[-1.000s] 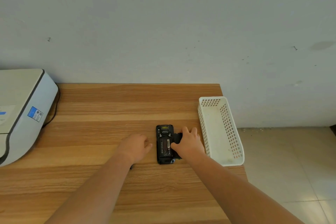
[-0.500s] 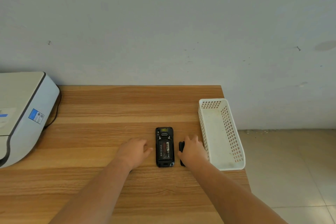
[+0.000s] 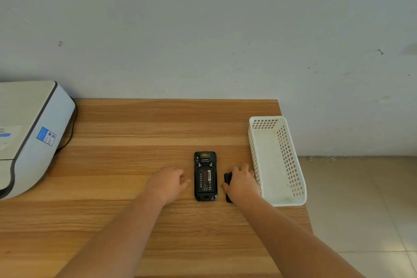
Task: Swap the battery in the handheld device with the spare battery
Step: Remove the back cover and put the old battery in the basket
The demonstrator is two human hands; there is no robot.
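Note:
The black handheld device (image 3: 205, 196) lies face down on the wooden table (image 3: 135, 142), its back open. A battery (image 3: 205, 179) with a dark label sits in its bay. Just right of it, a black back cover (image 3: 227, 179) lies on the table, mostly hidden under my right hand (image 3: 242, 184), whose thumb and fingers wrap over it. My left hand (image 3: 168, 181) rests on the table just left of the device, fingers loosely curled, holding nothing that I can see. No spare battery shows.
A white perforated plastic basket (image 3: 293, 165) stands at the table's right edge, close beside my right hand. A grey-white printer (image 3: 29, 133) with a cable takes up the left end. The wall runs along the table's back edge; tiled floor lies to the right.
My right hand has taken the black cover off the device and carried it right, down onto the table beside the basket. The battery now shows fully. My left hand has stayed put.

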